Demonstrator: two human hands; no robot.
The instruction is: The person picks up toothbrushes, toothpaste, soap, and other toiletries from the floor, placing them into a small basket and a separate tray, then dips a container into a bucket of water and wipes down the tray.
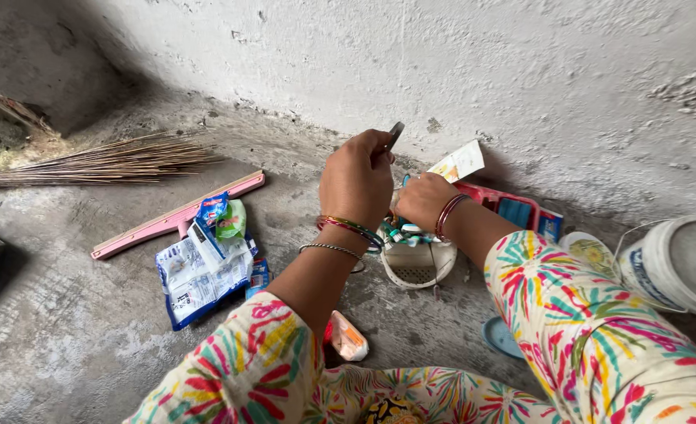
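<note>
My left hand (356, 182) is closed around a thin dark flat object (395, 134) whose tip sticks up past my fingers. My right hand (424, 200) holds a small white and yellow packet (458, 162) raised beside the wall. Both hands hover over a white round perforated plastic basket (419, 267) that holds several small items. Bangles ring both wrists, and my sleeves are a bright floral print.
Blue and white empty pouches (199, 271) lie on the concrete floor at left, beside a pink flat stick (179, 216) and a straw broom (104, 162). A red tray (505, 206) stands by the wall, a white bucket (678, 263) at right, an orange-white sachet (348, 339) near me.
</note>
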